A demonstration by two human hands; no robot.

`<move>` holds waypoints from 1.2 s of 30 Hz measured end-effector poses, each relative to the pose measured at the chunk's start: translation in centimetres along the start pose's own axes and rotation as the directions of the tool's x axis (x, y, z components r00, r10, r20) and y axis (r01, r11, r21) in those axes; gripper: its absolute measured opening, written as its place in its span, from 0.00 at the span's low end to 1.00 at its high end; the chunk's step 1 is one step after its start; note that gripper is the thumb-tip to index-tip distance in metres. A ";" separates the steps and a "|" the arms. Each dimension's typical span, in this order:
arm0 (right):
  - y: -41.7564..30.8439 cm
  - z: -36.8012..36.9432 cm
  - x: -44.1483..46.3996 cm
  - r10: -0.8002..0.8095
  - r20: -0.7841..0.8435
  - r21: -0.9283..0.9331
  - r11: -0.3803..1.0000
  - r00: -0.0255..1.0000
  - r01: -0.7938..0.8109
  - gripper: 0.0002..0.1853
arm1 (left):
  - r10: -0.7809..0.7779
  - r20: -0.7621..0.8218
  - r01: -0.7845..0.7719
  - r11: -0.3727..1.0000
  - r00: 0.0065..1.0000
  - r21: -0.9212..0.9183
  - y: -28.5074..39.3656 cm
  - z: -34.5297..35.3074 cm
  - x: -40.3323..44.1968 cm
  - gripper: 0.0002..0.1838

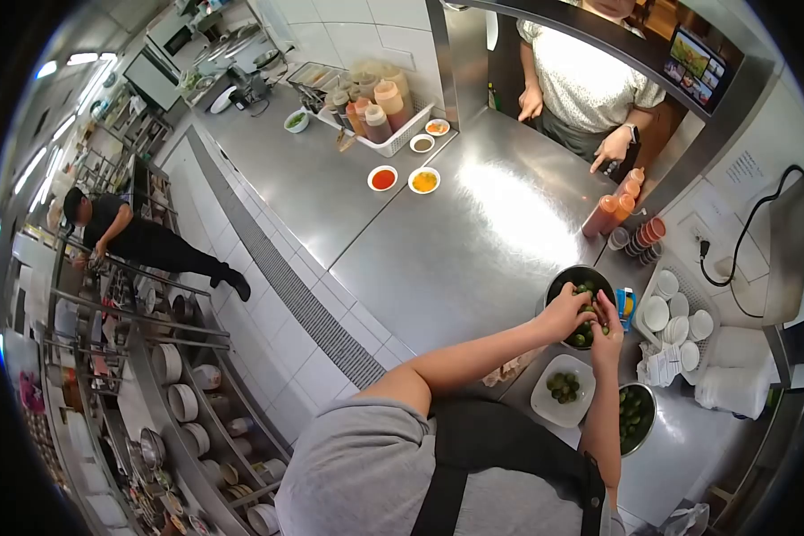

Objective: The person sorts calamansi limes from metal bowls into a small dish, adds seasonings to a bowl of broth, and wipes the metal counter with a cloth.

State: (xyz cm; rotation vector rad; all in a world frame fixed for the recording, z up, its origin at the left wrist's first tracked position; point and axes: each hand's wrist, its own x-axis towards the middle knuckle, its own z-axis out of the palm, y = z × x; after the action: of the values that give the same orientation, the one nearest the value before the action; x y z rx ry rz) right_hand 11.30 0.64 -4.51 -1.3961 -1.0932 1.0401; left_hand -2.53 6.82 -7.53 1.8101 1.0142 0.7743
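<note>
Head view: holds left hand (565, 313) and right hand (608, 335) close together above metal bowl (573, 273) of small green fruit (580, 339), probably to let anything dropped fall back in. Curls fingers (602, 305) inward, tip towards tip; too small and overlapped to make out whether gripping a fruit. Has white dish (541, 397) with more fruit just beside bowl, on body side, likely for short reach. Shows second metal bowl (651, 411) of green fruit near right forearm, on same worktop (402, 286). Includes white cups (656, 313) grouped in basket (695, 284) beyond, likely to save space.
</note>
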 end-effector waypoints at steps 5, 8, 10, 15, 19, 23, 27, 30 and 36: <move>-0.3 -1.1 -1.1 -0.066 -0.084 -0.172 0.984 0.994 0.051 0.09 | 0.244 -0.094 -0.227 0.960 0.965 0.167 0.1 -0.1 -1.5 0.16; -2.2 -2.0 -2.8 -0.086 -0.159 -0.418 0.908 0.984 0.011 0.17 | 0.303 -0.103 -0.260 0.918 0.948 0.300 1.5 -0.7 -2.0 0.15; -2.2 -2.9 -4.0 0.085 -0.072 -0.376 0.921 0.994 -0.106 0.16 | 0.237 -0.086 -0.216 0.954 0.968 0.207 2.6 -1.2 -2.2 0.15; -3.6 -3.6 -8.4 0.211 0.118 -0.078 0.976 0.970 -0.202 0.09 | 0.229 -0.002 -0.229 0.973 0.973 -0.021 5.4 -1.9 -4.0 0.18; -5.1 -4.2 -13.0 0.145 0.088 -0.370 0.923 0.986 -0.102 0.11 | 0.341 0.116 -0.341 0.940 0.933 -0.024 7.8 -2.2 -7.2 0.18; -5.9 -4.2 -16.4 0.353 -0.004 -0.119 0.929 0.936 -0.350 0.14 | 0.276 0.263 -0.250 0.960 0.925 -0.126 6.9 -1.2 -10.3 0.17; -4.4 -3.9 -18.5 0.164 -0.077 -0.295 0.938 0.983 -0.180 0.11 | 0.176 0.344 -0.138 0.982 0.922 -0.131 5.6 -0.7 -11.3 0.18; -4.2 -3.0 -18.6 0.145 -0.056 -0.316 0.936 0.988 -0.155 0.11 | 0.225 0.303 -0.199 0.973 0.926 -0.115 5.7 -0.7 -11.8 0.18; -4.7 -1.1 -18.6 0.083 -0.060 -0.374 0.922 0.995 -0.099 0.12 | 0.079 0.328 -0.034 0.989 0.941 -0.141 5.3 -0.8 -13.0 0.18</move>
State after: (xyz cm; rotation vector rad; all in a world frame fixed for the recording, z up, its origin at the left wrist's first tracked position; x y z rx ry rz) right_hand 8.05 -17.54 0.87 -1.7825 -1.2516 0.8885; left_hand -7.55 -5.73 -3.57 1.7842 0.6756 0.5318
